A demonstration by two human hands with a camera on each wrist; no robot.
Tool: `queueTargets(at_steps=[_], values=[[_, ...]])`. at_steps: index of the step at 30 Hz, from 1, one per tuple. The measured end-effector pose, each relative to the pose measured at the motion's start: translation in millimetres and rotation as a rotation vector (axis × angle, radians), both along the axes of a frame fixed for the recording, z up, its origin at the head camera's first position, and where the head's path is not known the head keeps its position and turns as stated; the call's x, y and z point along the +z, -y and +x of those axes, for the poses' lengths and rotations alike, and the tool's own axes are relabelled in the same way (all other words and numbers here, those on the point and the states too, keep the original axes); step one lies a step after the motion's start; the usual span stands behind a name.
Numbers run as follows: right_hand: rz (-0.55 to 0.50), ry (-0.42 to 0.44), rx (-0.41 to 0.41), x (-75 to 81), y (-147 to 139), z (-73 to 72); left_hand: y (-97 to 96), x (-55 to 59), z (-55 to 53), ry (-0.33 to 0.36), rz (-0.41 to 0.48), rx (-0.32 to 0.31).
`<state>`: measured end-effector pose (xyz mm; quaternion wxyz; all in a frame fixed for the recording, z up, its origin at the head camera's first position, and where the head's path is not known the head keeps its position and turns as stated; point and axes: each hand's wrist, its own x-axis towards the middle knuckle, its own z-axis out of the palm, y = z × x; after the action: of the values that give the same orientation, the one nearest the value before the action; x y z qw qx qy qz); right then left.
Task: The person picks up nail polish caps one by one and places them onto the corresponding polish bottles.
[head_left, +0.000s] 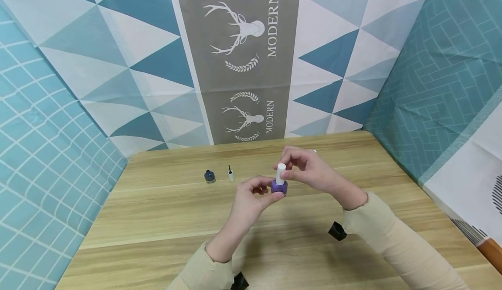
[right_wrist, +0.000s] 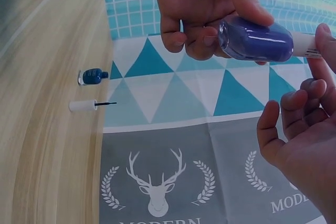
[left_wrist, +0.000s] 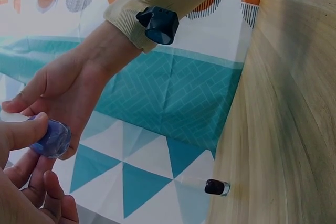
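Observation:
Above the table, my left hand (head_left: pixel 251 196) pinches a purple nail polish bottle (head_left: pixel 279 187) between thumb and fingers. The thumb and fingers of my right hand (head_left: pixel 307 168) grip its tall white cap (head_left: pixel 280 172), which sits on the bottle's neck. In the right wrist view the purple bottle (right_wrist: pixel 257 40) is tilted sideways, with the cap (right_wrist: pixel 304 44) toward the right fingers. To the left on the table stands an uncapped dark blue polish bottle (head_left: pixel 209 176). Beside it, a white cap (head_left: pixel 231 175) stands with its black brush pointing up.
A small dark-topped bottle (left_wrist: pixel 216 187) stands near the table edge in the left wrist view. Black camera mounts (head_left: pixel 337 231) show at the sleeves. Patterned cloth (head_left: pixel 243 63) hangs behind and beside the wooden table (head_left: pixel 164 220).

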<state>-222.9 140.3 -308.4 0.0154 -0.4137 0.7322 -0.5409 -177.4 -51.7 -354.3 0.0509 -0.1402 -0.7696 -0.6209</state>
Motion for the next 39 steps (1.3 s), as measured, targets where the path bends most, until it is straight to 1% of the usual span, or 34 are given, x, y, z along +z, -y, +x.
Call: queueTargets(at_steps=[8, 12, 14, 17, 22, 25, 27, 30, 34, 39], values=[[-0.02, 0.015, -0.01, -1.3, 1.8, -1.2, -0.5, 0.6, -0.1, 0.01, -0.013, 0.007], [-0.002, 0.044, -0.043, -1.3, 1.1, -1.0, 0.0, 1.3, 0.4, 0.005, -0.013, 0.0], [0.005, 0.058, -0.047, -0.5, -0.2, -1.1, 0.4, 1.1, 0.5, 0.0, -0.016, -0.005], [0.0, 0.069, -0.002, 1.4, -2.8, -1.7, 0.8, 0.3, 0.0, -0.013, -0.026, -0.014], [0.034, 0.033, 0.112, 6.3, -4.9, -2.5, 1.1, -0.5, -0.4, -0.025, -0.038, -0.039], [0.059, 0.024, 0.156, 7.1, -4.8, -2.6, 1.3, -0.4, 0.3, -0.029, -0.041, -0.054], [0.066, 0.027, 0.166, 6.8, -4.4, -2.5, 1.3, -0.5, 0.6, -0.032, -0.043, -0.062], [0.064, 0.01, 0.171, 5.7, -4.2, -2.6, 1.2, -1.2, 0.7, -0.037, -0.044, -0.069], [0.037, -0.017, 0.181, 3.6, -4.5, -3.4, 0.8, -2.1, 0.0, -0.037, -0.029, -0.066], [0.024, -0.03, 0.144, 1.6, -4.4, -3.5, 0.5, -2.6, -0.5, -0.037, -0.013, -0.057]])
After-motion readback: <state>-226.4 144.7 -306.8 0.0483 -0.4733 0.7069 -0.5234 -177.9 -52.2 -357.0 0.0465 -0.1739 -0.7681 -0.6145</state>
